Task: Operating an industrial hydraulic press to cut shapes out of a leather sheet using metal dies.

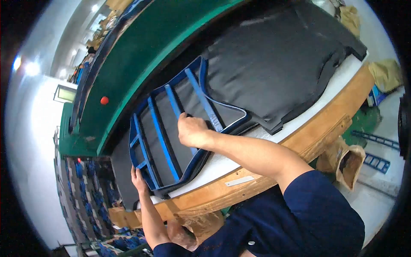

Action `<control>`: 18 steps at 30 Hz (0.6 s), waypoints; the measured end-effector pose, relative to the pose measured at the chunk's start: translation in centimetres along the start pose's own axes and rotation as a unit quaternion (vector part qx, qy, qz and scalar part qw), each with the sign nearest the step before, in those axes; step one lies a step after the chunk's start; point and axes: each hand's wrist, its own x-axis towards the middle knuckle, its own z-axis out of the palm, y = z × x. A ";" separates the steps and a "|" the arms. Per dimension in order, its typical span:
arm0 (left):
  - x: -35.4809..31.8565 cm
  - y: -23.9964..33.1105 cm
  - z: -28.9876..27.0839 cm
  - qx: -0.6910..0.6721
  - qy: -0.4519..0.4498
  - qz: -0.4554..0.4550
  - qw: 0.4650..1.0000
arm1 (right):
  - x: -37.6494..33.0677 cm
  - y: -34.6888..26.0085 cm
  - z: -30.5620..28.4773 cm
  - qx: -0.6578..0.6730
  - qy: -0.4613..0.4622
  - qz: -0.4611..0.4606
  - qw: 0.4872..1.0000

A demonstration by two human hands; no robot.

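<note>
Blue steel-rule frame (pixel 171 128) sits flat on the dark sheets (pixel 274 60), out toward nine o'clock on the white-topped surface (pixel 299 115). Right hand (pixel 192 130) is up top, grip curled down over one of the inner bars. Left hand (pixel 138 177) comes in at seven o'clock, fingers spread flat against the frame's near rim. It looks rigid and fairly heavy, not something that bends; the sheet stack under it looks soft and floppy. Best hold, I'd say: outer rim and a crossbar, both hands, well apart.
</note>
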 end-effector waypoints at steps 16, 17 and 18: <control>-21.8 6.5 0.1 0.157 0.115 0.142 0.970 | -9.8 0.6 -5.3 -0.006 0.238 -0.195 0.952; -23.7 7.4 -0.1 0.163 0.129 0.142 0.968 | -11.4 2.4 -4.5 0.024 0.253 -0.227 0.940; -25.7 6.7 -0.2 0.138 0.149 0.122 0.971 | -13.9 2.9 -3.4 0.071 0.241 -0.234 0.939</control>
